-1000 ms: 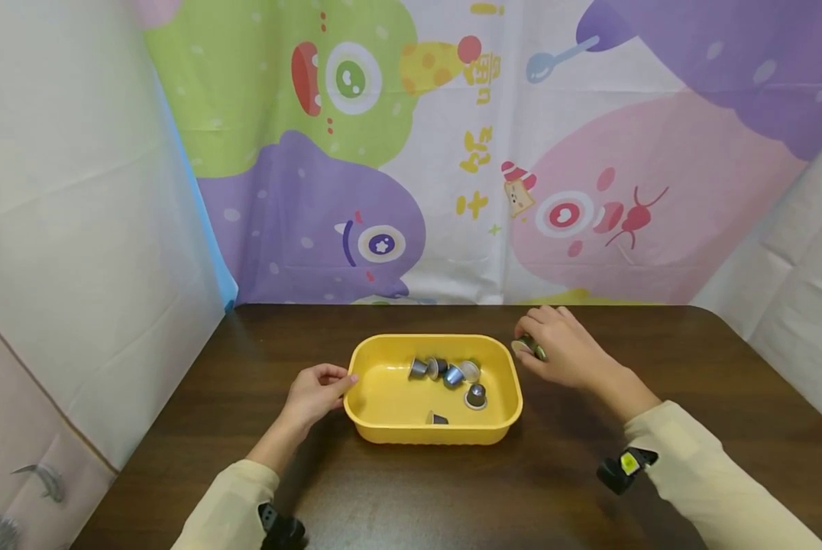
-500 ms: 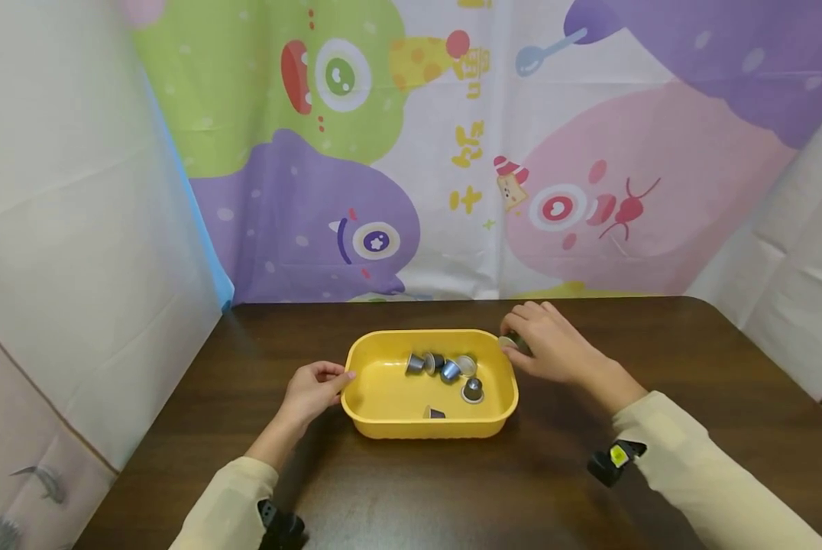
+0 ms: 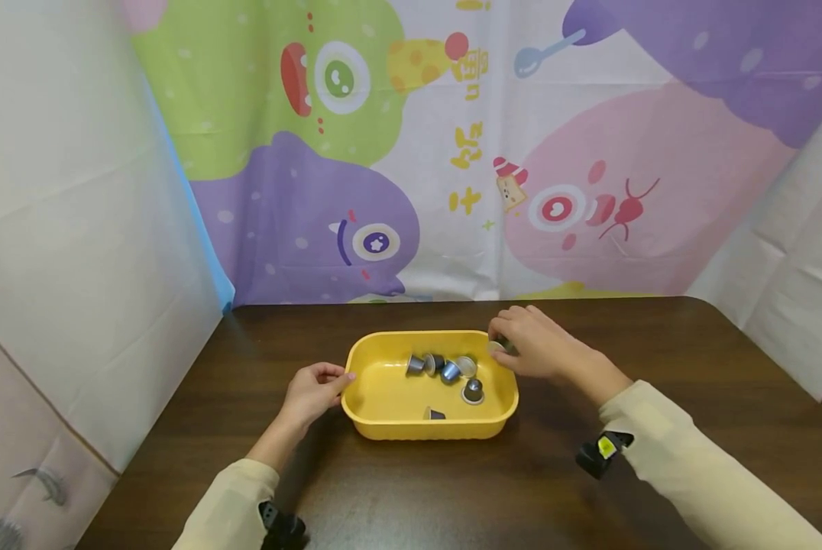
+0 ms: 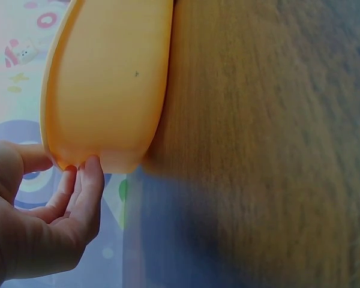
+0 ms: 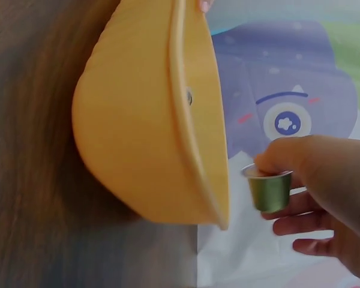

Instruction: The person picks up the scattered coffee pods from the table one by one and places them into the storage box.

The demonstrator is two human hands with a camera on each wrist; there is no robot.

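Note:
A yellow plastic basin (image 3: 383, 431) stands on the dark wooden table, with several coffee capsules inside, among them a blue capsule (image 3: 450, 373) and a dark capsule (image 3: 474, 390). My left hand (image 3: 315, 396) pinches the basin's left rim, thumb on top and fingers beneath, as the left wrist view also shows. At the right back corner, my right hand (image 3: 538, 344) holds a green coffee capsule (image 5: 271, 191) between thumb and fingers, over the rim. In the right wrist view the capsule's silver lid faces the thumb, and the basin's outer wall (image 5: 132, 120) is beside it.
The brown table (image 3: 411, 496) extends around the basin. A cartoon-printed curtain (image 3: 452, 260) hangs along its back edge, with pale cloth at both sides. Black wrist cameras are strapped to both sleeves.
My right hand has moved left with the green capsule, from beside the basin to over its right back rim. The left hand stays on the left rim.

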